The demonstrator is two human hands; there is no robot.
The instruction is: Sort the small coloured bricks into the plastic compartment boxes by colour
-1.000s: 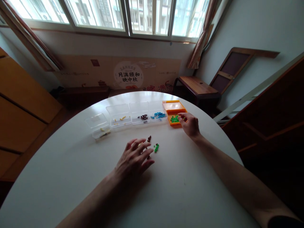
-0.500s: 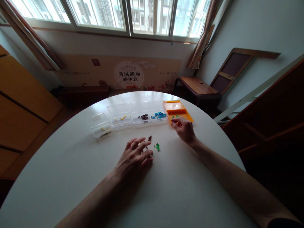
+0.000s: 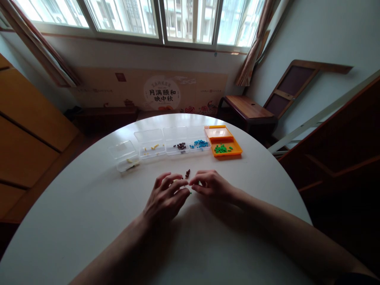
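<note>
While both hands are resting on counter (image 3: 89, 221), left hand (image 3: 166, 198) fingers spreading, holding nothing; right hand (image 3: 212, 185) fingers curling over loose beads (image 3: 187, 173), grip unclear; orange tray (image 3: 234, 147) lying beyond.

Loose beads (image 3: 187, 173) partly under fingers (image 3: 178, 183)

A white round emblem (image 3: 161, 93) on the tan cardboard panel (image 3: 204, 89) under the window reads "月满颐和 映中秋". The small lettering above these characters is too blurred to read.
</note>
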